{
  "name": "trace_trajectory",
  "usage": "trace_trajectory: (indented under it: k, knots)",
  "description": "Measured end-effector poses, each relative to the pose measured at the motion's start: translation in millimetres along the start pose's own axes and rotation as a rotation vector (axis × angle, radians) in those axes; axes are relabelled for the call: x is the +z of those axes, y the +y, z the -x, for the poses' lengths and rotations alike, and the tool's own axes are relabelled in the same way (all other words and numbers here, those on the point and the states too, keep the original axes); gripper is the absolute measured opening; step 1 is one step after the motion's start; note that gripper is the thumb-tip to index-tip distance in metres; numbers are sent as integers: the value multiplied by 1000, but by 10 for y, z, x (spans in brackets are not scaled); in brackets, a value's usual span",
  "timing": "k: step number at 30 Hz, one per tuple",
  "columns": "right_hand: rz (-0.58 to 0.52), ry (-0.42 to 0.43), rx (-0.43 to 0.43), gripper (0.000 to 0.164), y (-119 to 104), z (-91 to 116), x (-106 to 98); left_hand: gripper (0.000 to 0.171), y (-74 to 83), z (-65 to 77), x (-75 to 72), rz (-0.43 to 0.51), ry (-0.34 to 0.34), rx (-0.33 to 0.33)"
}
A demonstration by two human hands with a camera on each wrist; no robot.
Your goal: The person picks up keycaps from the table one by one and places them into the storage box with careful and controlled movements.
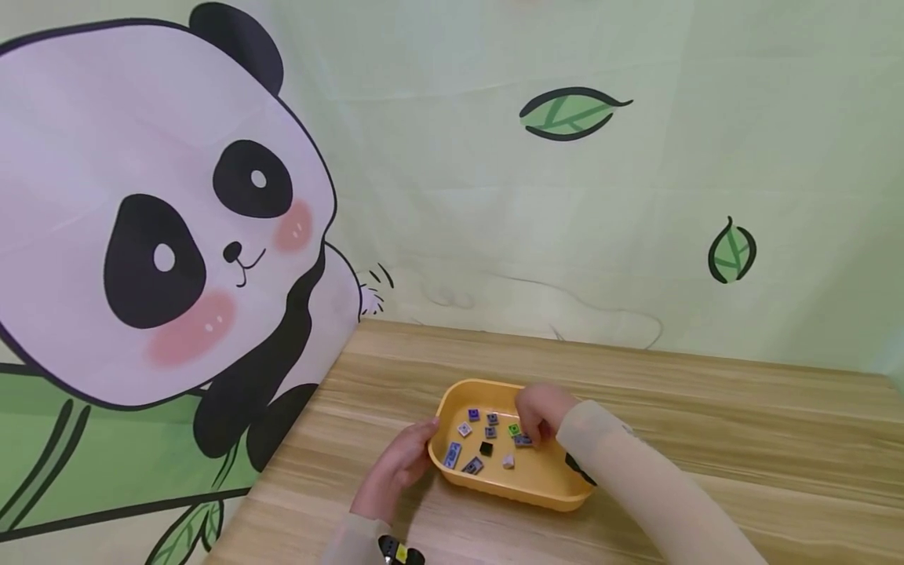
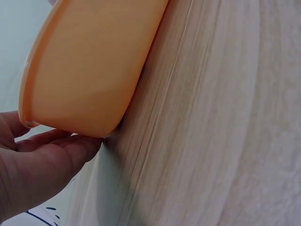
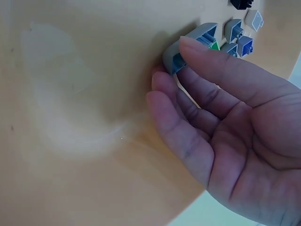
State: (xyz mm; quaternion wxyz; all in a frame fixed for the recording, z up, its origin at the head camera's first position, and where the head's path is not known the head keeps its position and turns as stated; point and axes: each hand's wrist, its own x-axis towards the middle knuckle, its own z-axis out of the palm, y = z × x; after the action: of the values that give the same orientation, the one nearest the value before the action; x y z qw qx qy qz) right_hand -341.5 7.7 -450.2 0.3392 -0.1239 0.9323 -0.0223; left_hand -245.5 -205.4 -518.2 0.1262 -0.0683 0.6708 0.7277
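A yellow-orange plastic basin [image 1: 504,490] sits on the wooden table, with several small toy building bricks scattered inside. My left hand [image 1: 401,457] holds the basin's left end; in the left wrist view its fingers [image 2: 77,149] lie along the outer wall, close to the table. Over the basin's right half, my right hand [image 1: 542,405] reaches down inside. Its thumb and fingers pinch a grey-blue brick [image 3: 170,57], hollow side showing in the right wrist view. A green brick [image 1: 514,429] lies right beside that brick.
Left of the right hand lie a black brick [image 1: 486,449], a blue one [image 1: 473,413], a white one [image 1: 464,429] and longer grey-blue ones [image 1: 453,455]. A pale cloth wall [image 1: 480,298] with a panda drawing [image 1: 268,314] borders the table [image 1: 706,400].
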Motion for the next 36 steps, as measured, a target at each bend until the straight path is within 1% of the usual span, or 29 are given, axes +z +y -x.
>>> trace_trajectory:
  k: [4,7,10,14,16,21,23,27,30,36]
  knots:
    - [59,20,30,13,-92,130,-11,53,-3,-6,0,3,-4,2]
    - [78,30,34,13,-114,169,-7,53,-7,-9,6,1,-5,3]
    - [52,36,32,13,-80,133,2,53,-9,-11,12,-1,-9,6]
    - [1,0,19,14,-22,53,-27,53,-6,-16,14,-4,-2,7]
    - [-16,-15,6,14,10,14,-53,53,-5,-18,12,-4,5,4]
    - [-21,-47,-52,8,58,-21,-136,51,-13,-11,4,-5,12,-1]
    - [-27,-69,-80,7,67,-5,-167,51,-20,-10,0,-5,10,0]
    - [-77,-92,-98,8,79,61,-225,52,-29,-16,-5,-2,-1,4]
    - [-104,-85,-105,7,86,125,-273,52,-25,-17,-3,0,-5,6]
    - [-127,-61,-147,7,112,263,-369,52,-5,-13,5,-1,2,5]
